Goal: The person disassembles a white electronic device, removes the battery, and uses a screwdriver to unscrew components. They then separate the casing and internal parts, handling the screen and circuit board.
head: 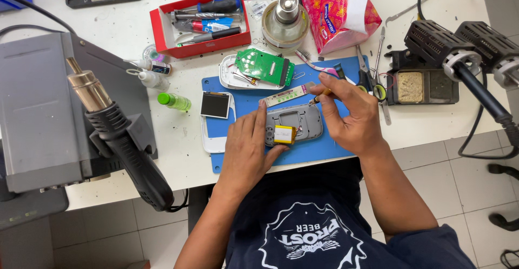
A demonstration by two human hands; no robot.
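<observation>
Hot-air station (pixel 40 112) at nine o'clock of the blue mat (pixel 324 150), nozzle handle (pixel 116 128) docked beside. Red tray (pixel 200 23) of tools at twelve. Grey device shell (pixel 305 119) at mat centre, pinned by left hand (pixel 246 153), fingers flat and spread. Right hand (pixel 354 115) at three o'clock, fingers pinched on thin tool (pixel 323 93). Yellow battery (pixel 284 134) on shell, touching left thumb.
</observation>
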